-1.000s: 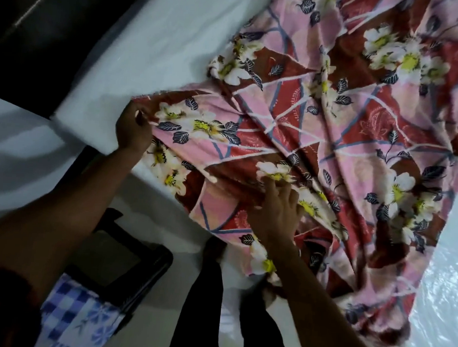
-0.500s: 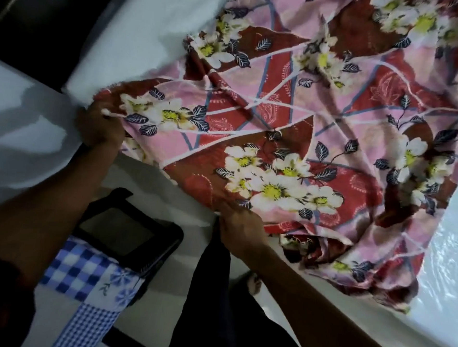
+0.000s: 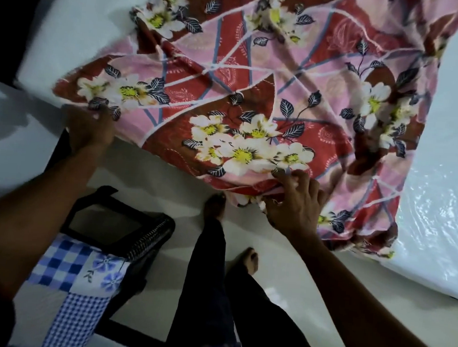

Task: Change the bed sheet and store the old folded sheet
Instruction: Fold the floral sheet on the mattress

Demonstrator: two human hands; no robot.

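Floral sheet (image 3: 255,94): rumpled, spread over white mattress (image 3: 84,22). Left hand (image 3: 90,131) grips its near corner; right hand (image 3: 296,202) pinches its bunched front edge.

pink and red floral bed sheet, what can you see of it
The pink and red floral cotton-looking bed sheet carries white flowers, dark leaves and pale crossing lines. It lies rumpled on the white mattress. The left hand grips its near corner; the right hand pinches a bunched fold of the edge.
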